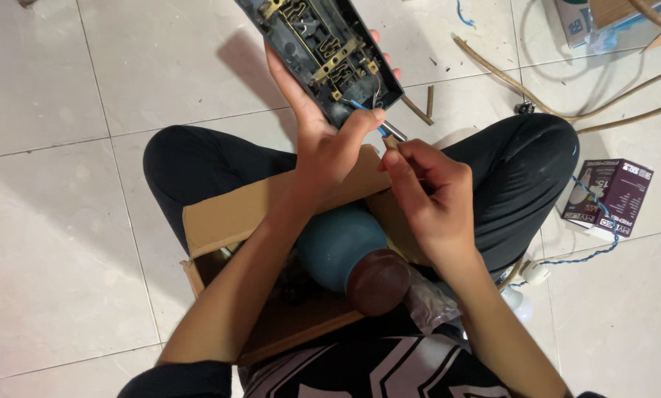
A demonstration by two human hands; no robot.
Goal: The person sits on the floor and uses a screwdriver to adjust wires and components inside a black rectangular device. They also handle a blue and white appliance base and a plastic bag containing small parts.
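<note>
The left hand [323, 144] grips the open power strip [323, 51], its long axis running up and away; the right hand [426, 191], just below-right, pinches a screwdriver [391, 131] touching the strip's near end

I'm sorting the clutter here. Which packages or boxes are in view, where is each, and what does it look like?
Small carton: on the floor tiles beside the person's right knee; flat, rectangular, dark purple with pale patches.
Cardboard box: on the lap, under both forearms; open, plain brown.
Box: top right corner, cut off by the frame; white with a green mark.
</note>
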